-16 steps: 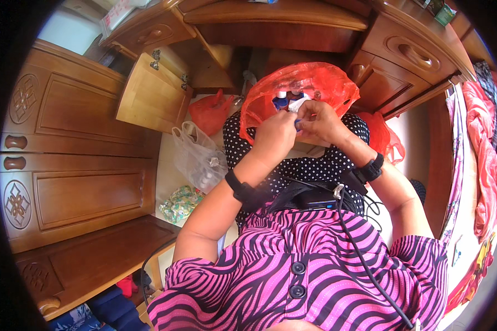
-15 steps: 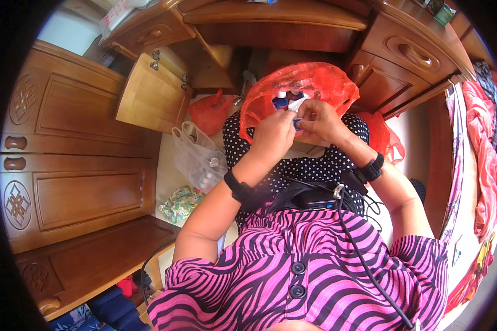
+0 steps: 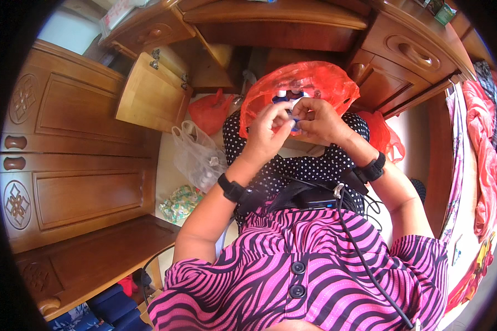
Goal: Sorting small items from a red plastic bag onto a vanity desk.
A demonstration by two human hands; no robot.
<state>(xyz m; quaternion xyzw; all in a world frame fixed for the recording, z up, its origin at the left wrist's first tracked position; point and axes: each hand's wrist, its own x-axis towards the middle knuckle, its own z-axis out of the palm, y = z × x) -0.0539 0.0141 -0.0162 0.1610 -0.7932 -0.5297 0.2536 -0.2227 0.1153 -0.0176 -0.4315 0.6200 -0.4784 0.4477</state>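
Note:
Over an open red plastic bag [image 3: 328, 77] in my lap, both hands meet at a small blue-and-white item [image 3: 296, 126], mostly covered by fingers; its kind I cannot make out. My right hand [image 3: 321, 122] pinches it between thumb and fingers. From the other side, my left hand [image 3: 266, 132] is closed with bent fingers, its tips against the item. Inside the bag behind the hands, several blue items with white caps [image 3: 281, 94] show in part.
A cabinet door [image 3: 152, 94] stands ajar at left. On the floor lie another red bag [image 3: 210, 110], a clear plastic bag [image 3: 196, 154] and a patterned green bundle [image 3: 182, 203]. A wooden desk [image 3: 276, 19] is ahead. Clothes [image 3: 480, 160] hang at right. A black cable [image 3: 364, 262] crosses my front.
My left hand has shifted slightly left and its fingers have lifted and bent more over the item. The white part is now more hidden. My right hand stays nearly where it was.

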